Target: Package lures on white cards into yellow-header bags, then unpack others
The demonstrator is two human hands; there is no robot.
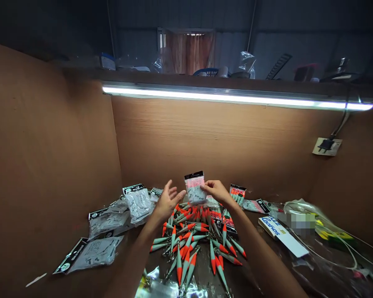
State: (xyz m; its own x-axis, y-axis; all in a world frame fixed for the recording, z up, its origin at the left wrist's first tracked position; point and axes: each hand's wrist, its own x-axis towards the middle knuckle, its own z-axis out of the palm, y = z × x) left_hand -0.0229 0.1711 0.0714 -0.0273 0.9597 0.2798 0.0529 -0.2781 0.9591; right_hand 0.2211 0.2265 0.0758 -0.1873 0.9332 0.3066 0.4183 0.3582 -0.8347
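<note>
My right hand (216, 190) pinches the right edge of a small clear packet (195, 188) with a black header strip, held upright above the pile. Just left of the packet is my left hand (170, 200), its fingers spread and nothing in it. Below both hands, many grey-green spindle-shaped pieces with orange-red ends (186, 252) lie heaped on the dark table. Behind the pile, partly hidden by my right arm, are packets with red print (216, 213).
Filled bags with black headers (96, 252) lie at left. At right are a red-and-white packet (238, 193), a box with handwriting (272, 227), a coiled clear bag or tubing (301, 207) and a yellow item (332, 235). A lamp tube (220, 96) crosses the back under a shelf.
</note>
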